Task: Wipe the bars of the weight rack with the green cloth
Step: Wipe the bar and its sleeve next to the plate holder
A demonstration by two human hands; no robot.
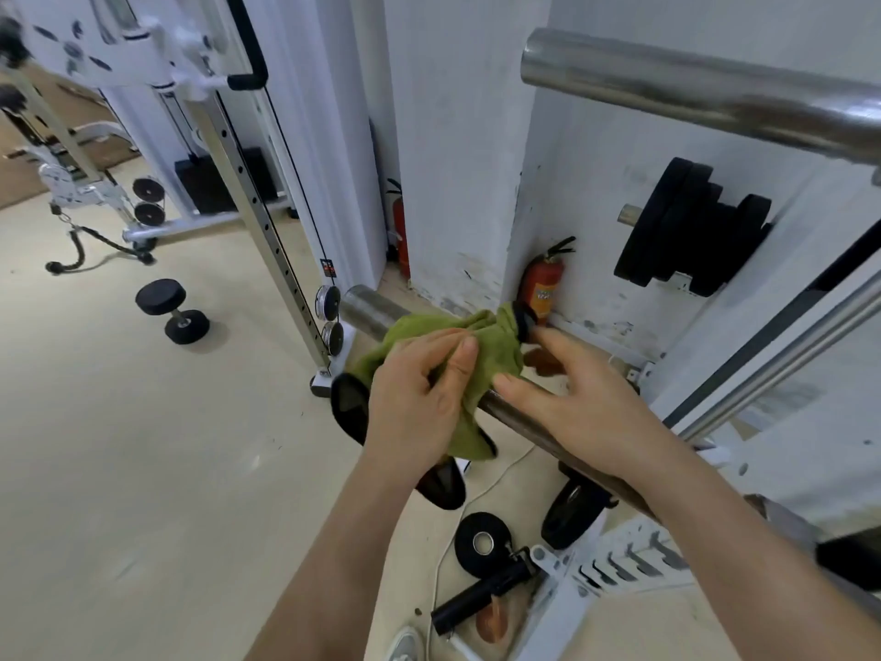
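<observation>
Fingers [465,357] of my left hand [414,398] curl round the green cloth [429,331], bunching it over the lower steel bar [367,305]. My right hand [586,403] lies just beside it, fingers straight, one tip touching the cloth's edge. Beyond my fingertips a red fire extinguisher [543,283] stands against the scuffed white wall [453,136]. Left of them, a black dumbbell [171,312] rests on the pale beige floor [143,469]. Above, a second bar [691,88] juts out.
</observation>
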